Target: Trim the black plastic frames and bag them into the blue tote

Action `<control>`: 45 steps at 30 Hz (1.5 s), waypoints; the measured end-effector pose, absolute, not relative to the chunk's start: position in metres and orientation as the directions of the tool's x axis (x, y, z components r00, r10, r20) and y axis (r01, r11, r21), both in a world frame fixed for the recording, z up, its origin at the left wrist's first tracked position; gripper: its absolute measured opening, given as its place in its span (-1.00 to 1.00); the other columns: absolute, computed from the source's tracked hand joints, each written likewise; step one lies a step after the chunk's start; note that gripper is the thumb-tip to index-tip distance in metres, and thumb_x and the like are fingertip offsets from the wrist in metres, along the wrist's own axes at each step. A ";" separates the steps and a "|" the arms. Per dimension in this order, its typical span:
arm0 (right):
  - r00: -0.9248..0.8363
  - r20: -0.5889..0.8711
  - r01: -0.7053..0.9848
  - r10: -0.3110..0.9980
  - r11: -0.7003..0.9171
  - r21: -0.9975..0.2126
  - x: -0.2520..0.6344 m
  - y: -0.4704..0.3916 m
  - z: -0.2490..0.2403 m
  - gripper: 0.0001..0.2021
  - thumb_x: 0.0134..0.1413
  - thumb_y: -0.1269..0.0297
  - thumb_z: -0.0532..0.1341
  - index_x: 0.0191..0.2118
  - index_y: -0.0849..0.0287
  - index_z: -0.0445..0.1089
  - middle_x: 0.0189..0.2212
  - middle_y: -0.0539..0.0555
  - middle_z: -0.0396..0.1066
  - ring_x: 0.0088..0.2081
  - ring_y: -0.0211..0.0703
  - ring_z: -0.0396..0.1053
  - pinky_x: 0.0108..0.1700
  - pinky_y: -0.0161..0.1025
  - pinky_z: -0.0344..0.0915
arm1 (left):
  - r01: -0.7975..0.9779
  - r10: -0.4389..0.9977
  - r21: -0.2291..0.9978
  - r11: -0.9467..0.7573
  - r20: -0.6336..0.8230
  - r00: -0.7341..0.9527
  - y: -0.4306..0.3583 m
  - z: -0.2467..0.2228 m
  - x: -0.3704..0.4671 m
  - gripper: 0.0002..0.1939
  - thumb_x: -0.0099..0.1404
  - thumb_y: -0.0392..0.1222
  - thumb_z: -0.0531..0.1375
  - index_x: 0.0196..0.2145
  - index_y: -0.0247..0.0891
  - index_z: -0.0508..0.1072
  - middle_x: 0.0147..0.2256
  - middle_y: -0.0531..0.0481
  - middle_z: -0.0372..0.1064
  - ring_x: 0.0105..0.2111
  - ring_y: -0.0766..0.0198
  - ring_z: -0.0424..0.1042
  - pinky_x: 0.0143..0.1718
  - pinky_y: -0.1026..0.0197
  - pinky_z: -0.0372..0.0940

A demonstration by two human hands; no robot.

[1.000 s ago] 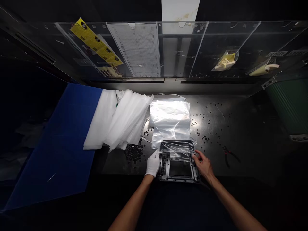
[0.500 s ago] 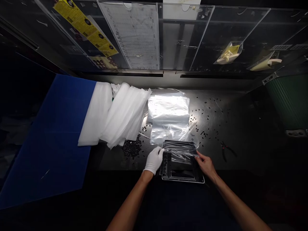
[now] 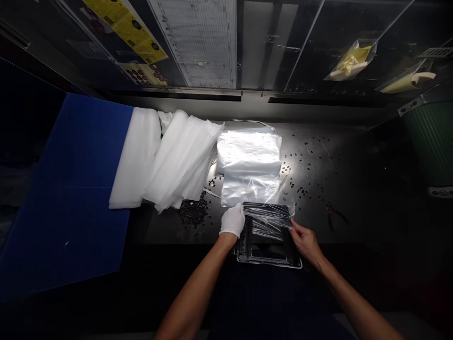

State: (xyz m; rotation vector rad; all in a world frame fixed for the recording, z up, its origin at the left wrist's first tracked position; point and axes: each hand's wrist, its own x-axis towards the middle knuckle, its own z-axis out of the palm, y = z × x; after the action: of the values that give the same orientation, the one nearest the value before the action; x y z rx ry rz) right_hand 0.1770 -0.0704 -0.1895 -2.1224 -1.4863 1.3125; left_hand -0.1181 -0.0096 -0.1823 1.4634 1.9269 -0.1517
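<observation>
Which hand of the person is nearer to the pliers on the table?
Right. The bare right hand is to the left of the pliers; the gloved left hand is farther left, across the black frame.

I'm wearing the single head camera, so it's sitting above and behind my gloved left hand (image 3: 232, 222) and bare right hand (image 3: 307, 243), looking forward and steeply down at the bench (image 3: 304, 224). Both hands are showing near, lower middle. View's running wide: blue board (image 3: 88, 156) left, green ribbed object (image 3: 432, 146) right. Top edge is cropping the clear panel (image 3: 265, 52); bottom edge, my forearms (image 3: 198, 288).
</observation>
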 end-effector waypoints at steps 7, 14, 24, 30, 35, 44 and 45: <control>0.122 -0.546 0.638 0.829 -0.487 -0.597 0.177 -0.094 -0.178 -0.41 0.30 0.01 0.14 0.30 0.27 0.38 0.10 0.22 0.54 0.05 0.14 0.56 0.14 -0.03 0.44 | 0.945 0.819 0.241 0.221 -0.573 -0.046 -0.037 -0.170 -0.111 -0.58 0.56 -0.21 -0.08 0.26 -0.23 0.35 -0.26 -0.15 0.59 -0.24 0.05 0.61 -0.21 0.07 0.42; 0.085 -0.560 0.584 0.824 -0.496 -0.643 0.179 -0.113 -0.175 -0.38 0.33 -0.11 0.12 0.32 0.18 0.36 0.25 0.19 0.43 0.28 0.10 0.37 0.36 0.03 0.25 | 0.973 0.781 0.209 0.101 -0.623 0.053 -0.055 -0.155 -0.126 -0.48 0.51 -0.29 -0.06 0.37 -0.25 0.21 -0.26 -0.19 0.61 -0.25 0.02 0.63 -0.27 0.12 0.39; 0.135 -0.589 0.541 0.797 -0.557 -0.630 0.173 -0.135 -0.135 -0.40 0.28 -0.12 0.16 0.29 0.09 0.42 0.00 0.16 0.62 0.08 0.19 0.54 0.03 -0.02 0.53 | 0.972 0.706 0.235 0.027 -0.692 0.148 -0.103 -0.113 -0.135 -0.36 0.43 -0.40 0.04 0.43 -0.34 0.11 -0.29 -0.12 0.60 -0.33 0.06 0.62 -0.35 0.12 0.39; 0.101 -0.566 0.618 0.818 -0.498 -0.608 0.171 -0.143 -0.112 -0.40 0.35 0.01 0.08 0.37 0.19 0.31 -0.39 0.11 0.64 -0.36 0.00 0.60 -0.24 -0.19 0.51 | 0.981 0.704 0.179 0.072 -0.706 0.078 -0.119 -0.085 -0.135 -0.37 0.41 -0.43 0.05 0.41 -0.35 0.19 -0.37 -0.09 0.60 -0.40 0.08 0.61 -0.42 0.14 0.36; 0.050 -0.521 0.735 0.852 -0.384 -0.558 0.175 -0.092 -0.069 -0.48 0.30 0.22 0.05 0.29 0.20 0.42 -0.21 0.16 0.67 -0.23 -0.03 0.64 -0.17 -0.26 0.50 | 0.980 0.777 0.173 0.097 -0.628 0.033 -0.079 -0.044 -0.146 -0.47 0.51 -0.26 0.00 0.38 -0.09 0.28 -0.34 -0.06 0.63 -0.35 0.06 0.63 -0.41 0.14 0.35; -0.035 -0.432 0.777 0.901 -0.247 -0.579 0.173 0.003 0.023 -0.55 0.07 0.34 0.14 0.02 0.00 0.64 -0.21 0.01 0.67 -0.23 0.02 0.65 -0.22 -0.21 0.57 | 0.901 0.874 0.390 0.191 -0.485 0.025 -0.008 0.040 -0.180 -0.64 0.43 -0.20 0.14 0.05 0.10 0.61 -0.14 0.09 0.67 -0.16 0.12 0.64 -0.08 0.15 0.44; -0.043 -0.429 0.777 0.902 -0.240 -0.582 0.171 0.009 0.027 -0.55 0.05 0.35 0.14 0.00 0.01 0.65 -0.22 0.01 0.67 -0.24 0.02 0.65 -0.21 -0.20 0.57 | 0.895 0.877 0.406 0.185 -0.479 0.036 -0.004 0.043 -0.183 -0.66 0.40 -0.22 0.15 -0.01 0.09 0.64 -0.15 0.12 0.67 -0.17 0.14 0.64 -0.08 0.17 0.44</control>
State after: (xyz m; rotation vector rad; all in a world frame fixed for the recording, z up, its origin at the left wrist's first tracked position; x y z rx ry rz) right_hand 0.1715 0.0085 0.0269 -2.0533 -1.8268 1.1491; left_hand -0.1826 -0.0043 0.0434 1.6668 1.8133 -0.0350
